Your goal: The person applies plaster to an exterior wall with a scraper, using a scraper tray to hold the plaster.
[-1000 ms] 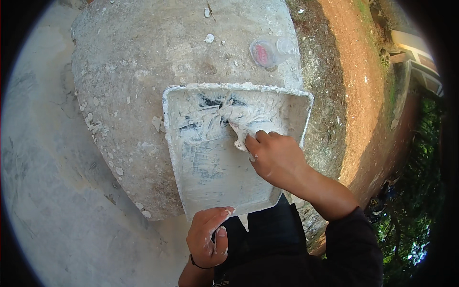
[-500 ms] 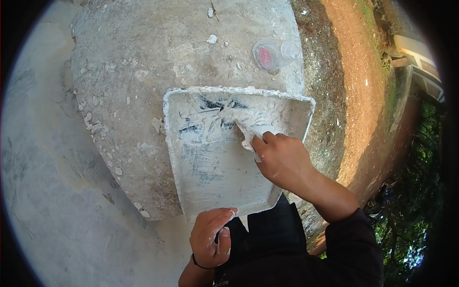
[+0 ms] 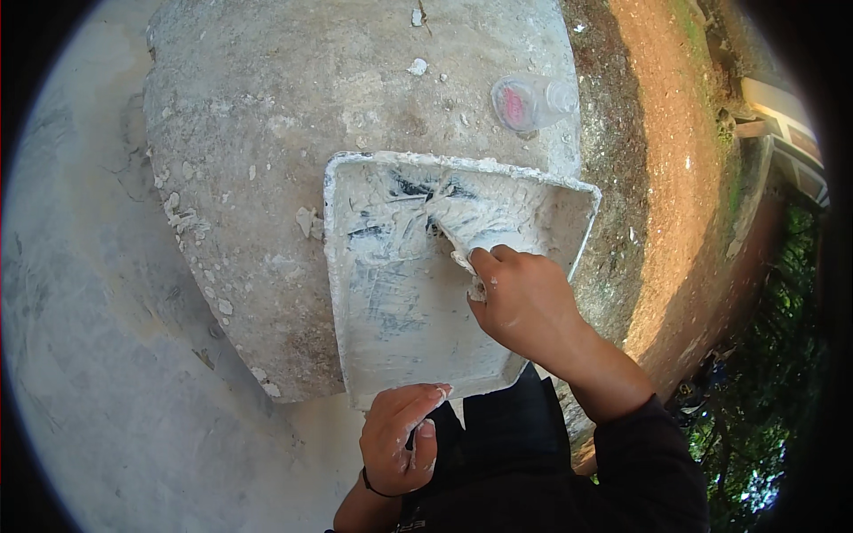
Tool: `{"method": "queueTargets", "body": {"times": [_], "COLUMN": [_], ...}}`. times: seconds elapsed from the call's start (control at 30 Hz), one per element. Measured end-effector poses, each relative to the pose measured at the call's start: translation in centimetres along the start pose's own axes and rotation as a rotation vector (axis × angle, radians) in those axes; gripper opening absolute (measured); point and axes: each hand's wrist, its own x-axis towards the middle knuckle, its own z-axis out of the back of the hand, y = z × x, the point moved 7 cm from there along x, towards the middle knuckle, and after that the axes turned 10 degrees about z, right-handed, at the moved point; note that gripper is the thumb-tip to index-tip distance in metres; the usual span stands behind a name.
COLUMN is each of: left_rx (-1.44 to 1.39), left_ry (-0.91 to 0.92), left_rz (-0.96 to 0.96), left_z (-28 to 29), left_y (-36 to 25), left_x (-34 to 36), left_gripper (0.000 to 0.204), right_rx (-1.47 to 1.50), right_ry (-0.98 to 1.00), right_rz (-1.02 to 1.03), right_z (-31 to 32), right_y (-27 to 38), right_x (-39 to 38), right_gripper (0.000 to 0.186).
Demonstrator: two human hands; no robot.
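Note:
My right hand [image 3: 529, 302] is closed around a scraper [image 3: 458, 249] caked in white paste. The scraper's far end dips into a thick smear of white paste [image 3: 498, 209] at the far side of a shallow tray [image 3: 330, 240]. Dark patches of the tray's bottom show through where the paste is thin. At the tray's near left corner my left hand [image 3: 400, 440] is curved, its fingertips at the rim and its thumb apart. Nothing shows between the thumb and fingers. White paste marks the fingers of both hands.
The tray sits on a rough concrete slab [image 3: 258, 213] with dried white flecks. Beyond the tray at the right lies a clear plastic bottle [image 3: 524, 102] with a pink mark. Smooth grey floor [image 3: 98, 338] runs along the left; bare soil [image 3: 671, 178] lies to the right.
The scraper has moved a little left across the paste, relative to the tray. The tray, slab and bottle all sit slightly farther right in view. My left hand keeps its place by the tray corner.

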Motion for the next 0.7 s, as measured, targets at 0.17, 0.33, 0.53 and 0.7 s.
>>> {"method": "queueTargets", "body": {"times": [0.17, 0.33, 0.53, 0.7], "left_rx": [-0.019, -0.029, -0.074, -0.051], "left_ry": [0.020, -0.002, -0.079, -0.034], "left_rz": [-0.003, -0.004, 0.049, 0.029], "left_z": [0.9, 2.8, 5.0, 5.0], "left_y": [0.5, 1.2, 2.2, 2.0], "left_x": [-0.9, -1.6, -2.4, -2.2], "left_gripper": [0.032, 0.031, 0.034, 0.034], "right_rx": [0.110, 0.224, 0.713, 1.365], "right_ry": [-0.021, -0.060, -0.088, -0.337], "right_rz": [0.004, -0.020, -0.393, -0.569], "right_z": [-0.5, -0.6, -3.3, -8.0], "right_y": [2.3, 3.8, -1.3, -4.8], "right_x": [0.9, 1.9, 0.9, -0.6], "right_gripper": [0.025, 0.025, 0.032, 0.039]}}
